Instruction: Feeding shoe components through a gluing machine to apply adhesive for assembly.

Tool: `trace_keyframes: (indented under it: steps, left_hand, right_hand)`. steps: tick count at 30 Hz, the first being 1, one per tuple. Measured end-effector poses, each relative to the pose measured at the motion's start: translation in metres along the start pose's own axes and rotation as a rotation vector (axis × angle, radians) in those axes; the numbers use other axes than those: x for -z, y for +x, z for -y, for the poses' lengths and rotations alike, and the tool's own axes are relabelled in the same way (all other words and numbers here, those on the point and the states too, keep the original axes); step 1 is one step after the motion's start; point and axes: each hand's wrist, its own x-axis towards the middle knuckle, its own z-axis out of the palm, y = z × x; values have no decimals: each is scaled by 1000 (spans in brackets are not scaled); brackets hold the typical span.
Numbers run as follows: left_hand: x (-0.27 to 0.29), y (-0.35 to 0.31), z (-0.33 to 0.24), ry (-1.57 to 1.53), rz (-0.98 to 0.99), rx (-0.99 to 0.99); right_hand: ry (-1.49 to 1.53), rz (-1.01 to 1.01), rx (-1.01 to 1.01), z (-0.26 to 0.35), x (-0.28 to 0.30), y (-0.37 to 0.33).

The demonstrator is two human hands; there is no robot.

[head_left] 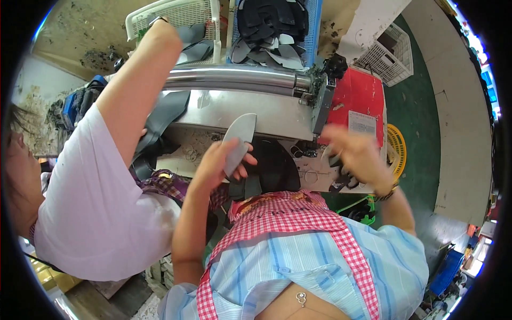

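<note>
The left hand (218, 160) is gripping a grey insole (238, 141), fingers clamped on its lower half, just below the steel roller (234, 77). The right hand (354, 152) is hovering right of the roller, blurred; its grip cannot be told.

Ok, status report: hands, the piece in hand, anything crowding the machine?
Left hand grips grey insole piece. Right hand blurred, apparently empty. Co-worker's arm reaches over the roller to the white basket.
</note>
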Motion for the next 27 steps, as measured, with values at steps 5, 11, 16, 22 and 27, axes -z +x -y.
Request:
trace_keyframes:
  steps: [5, 11, 16, 22, 27]
  left_hand:
    - [16, 59, -28, -157, 26, 188]
    - [3, 96, -40, 74, -253, 13]
    - [-14, 45, -40, 54, -157, -78]
    - [-37, 60, -76, -349, -184, -243]
    - [-9, 52, -35, 268, -137, 3]
  right_hand:
    - [-620, -197, 534, 4, 86, 173]
    - [-265, 912, 68, -87, -59, 341]
    - [-154, 806, 151, -23, -12, 316]
    - [-480, 494, 843, 55, 15, 220]
    - [-475, 214, 640, -19, 86, 271]
